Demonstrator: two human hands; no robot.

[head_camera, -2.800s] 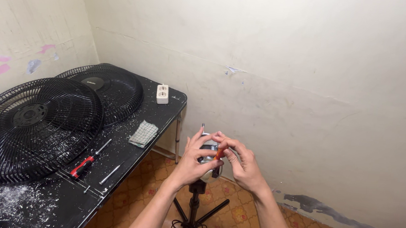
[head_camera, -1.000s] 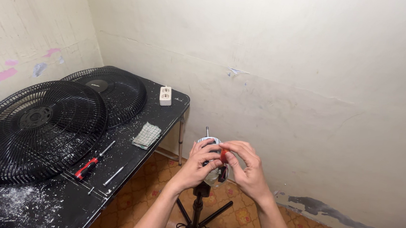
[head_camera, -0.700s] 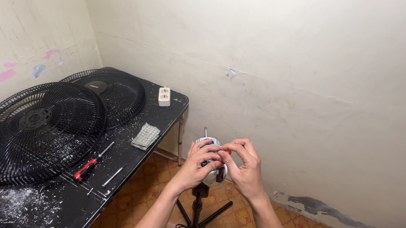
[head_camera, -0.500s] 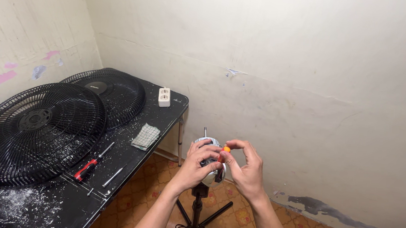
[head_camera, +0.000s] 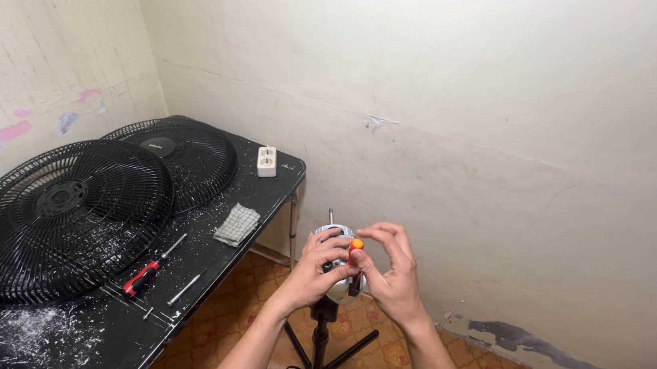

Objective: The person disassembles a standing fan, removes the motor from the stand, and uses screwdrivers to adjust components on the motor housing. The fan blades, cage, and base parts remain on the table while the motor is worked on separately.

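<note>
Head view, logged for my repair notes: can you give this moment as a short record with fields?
Left hand: grips the fan motor on a black stand
Right hand: holds a small orange-tipped tool against the motor
Table: black, paint-speckled
On table: two black fan grilles, red-handled screwdriver, checked cloth, white power strip

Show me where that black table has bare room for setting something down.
Table: bare strip between cloth and white socket block; speckled patch at near edge by metal rod. Crowded left: two fan grilles, red screwdriver.
</note>
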